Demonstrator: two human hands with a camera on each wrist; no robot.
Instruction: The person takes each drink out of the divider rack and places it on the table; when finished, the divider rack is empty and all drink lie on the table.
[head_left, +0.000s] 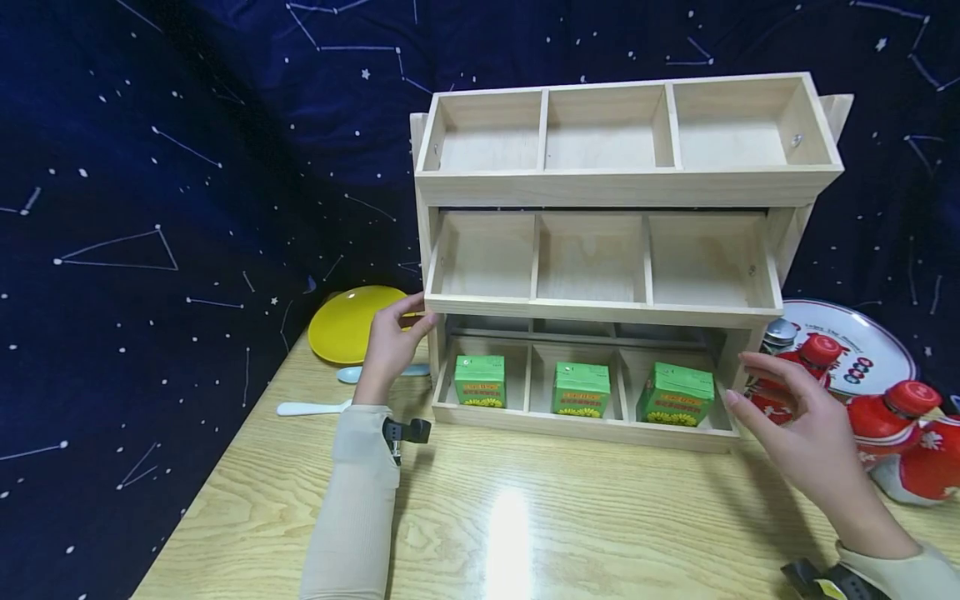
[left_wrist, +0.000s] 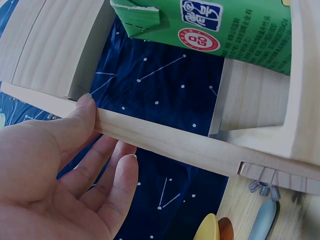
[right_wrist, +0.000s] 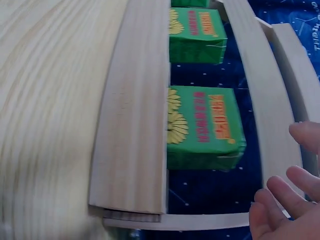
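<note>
On the counter (head_left: 600, 508), the wooden rack (head_left: 480, 190) has three green boxes (head_left: 582, 389) in its bottom row. Left hand (head_left: 387, 346) pinches one side; right hand (head_left: 813, 437) is loose, fingers apart, near the other. I'd grip both sides evenly so nothing slides.

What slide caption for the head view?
Left hand and right hand flank a three-tier wooden rack, three green boxes in its bottom tier.
</note>
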